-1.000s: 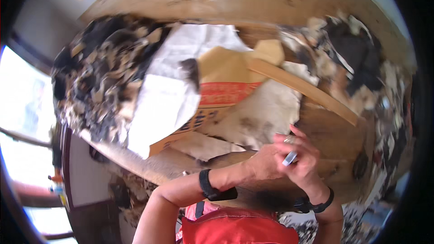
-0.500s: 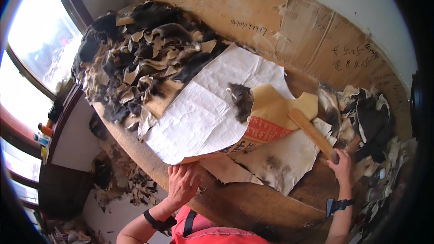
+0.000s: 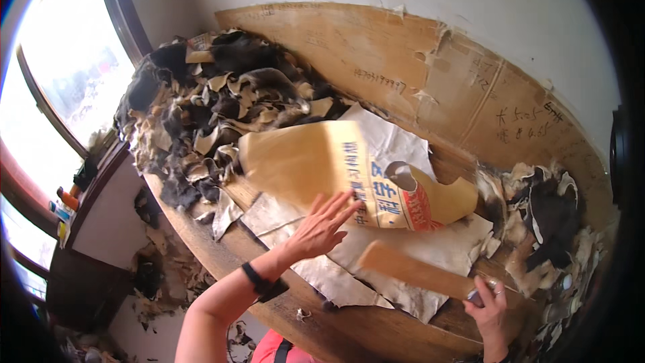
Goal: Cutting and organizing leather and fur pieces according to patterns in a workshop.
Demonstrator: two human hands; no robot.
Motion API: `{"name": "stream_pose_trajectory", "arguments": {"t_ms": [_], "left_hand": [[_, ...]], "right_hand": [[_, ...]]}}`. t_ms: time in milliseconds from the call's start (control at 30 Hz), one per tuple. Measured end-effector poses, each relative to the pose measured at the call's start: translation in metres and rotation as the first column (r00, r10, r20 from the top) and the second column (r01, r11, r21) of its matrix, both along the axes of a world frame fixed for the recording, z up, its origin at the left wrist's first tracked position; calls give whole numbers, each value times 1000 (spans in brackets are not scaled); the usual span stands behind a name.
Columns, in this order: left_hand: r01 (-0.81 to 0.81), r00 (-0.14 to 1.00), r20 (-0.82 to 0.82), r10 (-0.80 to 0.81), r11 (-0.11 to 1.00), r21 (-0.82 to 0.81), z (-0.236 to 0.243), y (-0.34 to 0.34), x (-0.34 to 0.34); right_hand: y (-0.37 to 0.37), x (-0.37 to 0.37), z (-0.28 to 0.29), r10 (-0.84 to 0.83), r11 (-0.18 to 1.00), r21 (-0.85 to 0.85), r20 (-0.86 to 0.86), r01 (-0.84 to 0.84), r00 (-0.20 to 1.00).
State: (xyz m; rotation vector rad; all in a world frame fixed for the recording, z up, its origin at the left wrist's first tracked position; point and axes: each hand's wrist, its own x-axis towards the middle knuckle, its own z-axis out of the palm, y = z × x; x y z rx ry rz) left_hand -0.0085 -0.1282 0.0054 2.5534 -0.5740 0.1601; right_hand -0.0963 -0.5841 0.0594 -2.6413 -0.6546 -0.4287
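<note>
A large brown paper sheet (image 3: 295, 161) with printing and a red band arches over the middle of the table. Its pale inner side showed in the earlier frame. My left hand (image 3: 321, 230) has its fingers spread at the sheet's near edge; I cannot tell whether it touches. In my right hand (image 3: 489, 306) is a flat wooden paddle (image 3: 416, 270), gripped by its near right end and slightly blurred. The paddle hangs over pale hide pieces (image 3: 363, 275) lying partly beneath the sheet. A white sheet (image 3: 403, 141) shows behind the brown paper.
A tall heap of dark and tan fur scraps (image 3: 222, 101) fills the table's far left. More fur pieces (image 3: 537, 222) lie at the right. A cardboard panel (image 3: 463, 94) lines the wall. Bottles (image 3: 66, 202) stand on the windowsill; scraps litter the floor.
The sheet has turned from pale side up to mostly brown side up, covering the dark fur piece. My left hand moved up and inward; my right hand and the paddle came nearer me.
</note>
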Motion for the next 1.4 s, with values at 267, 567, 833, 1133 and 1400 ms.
{"name": "stream_pose_trajectory", "arguments": {"t_ms": [267,567,833,1133,1400], "left_hand": [[-90,990,110,87,996,19,-31,59,35],[38,954,-286,-88,984,-174,-29,190,74],[-574,749,-223,624,443,-688,47,380,239],[-654,703,-467,537,231,-720,100,488,380],[-354,275,537,797,603,-714,282,465,361]], "right_hand": [[118,79,-21,-11,996,91,-115,22,993],[145,171,-63,-158,964,155,-320,216,934],[238,99,-56,-482,876,7,-35,483,875],[381,-56,-65,-436,900,-51,-135,433,890],[387,-81,-65,-462,886,-102,-148,452,874]]}}
